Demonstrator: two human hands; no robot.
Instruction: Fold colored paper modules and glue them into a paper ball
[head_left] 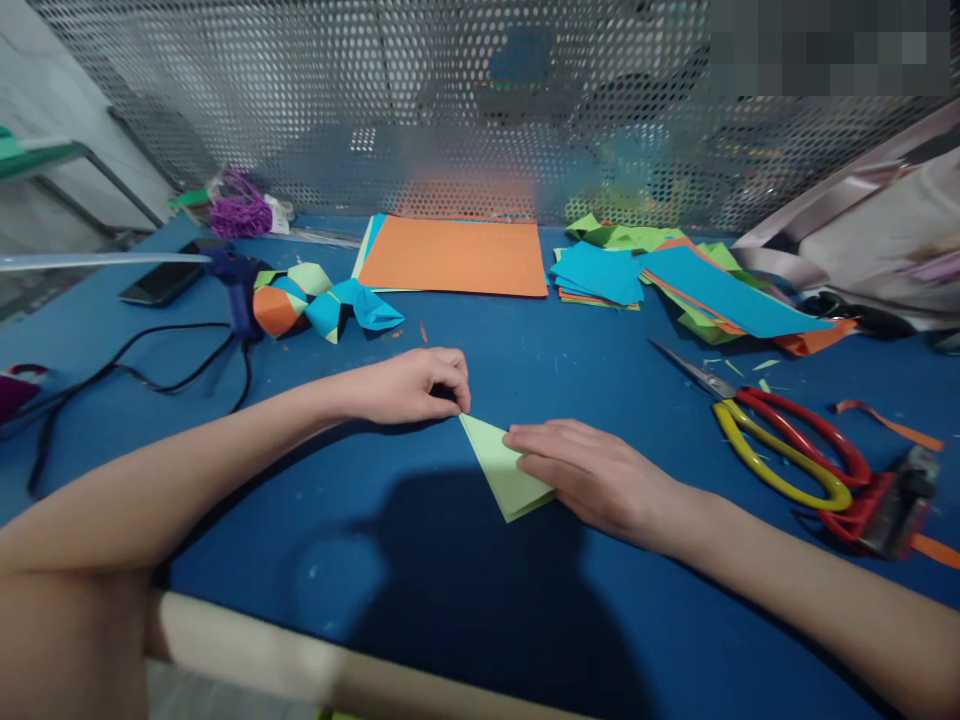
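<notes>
Green paper: folded, between both hands.
Left hand: fingertips pinched on its far-left corner.
Right hand: fingers together over its right side; grip unclear.

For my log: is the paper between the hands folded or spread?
Folded: the paper shows layers, slightly parted, along its lower edge.

scissors lie right of the paper piece (glue gun left), a sheet stack behind.
</notes>
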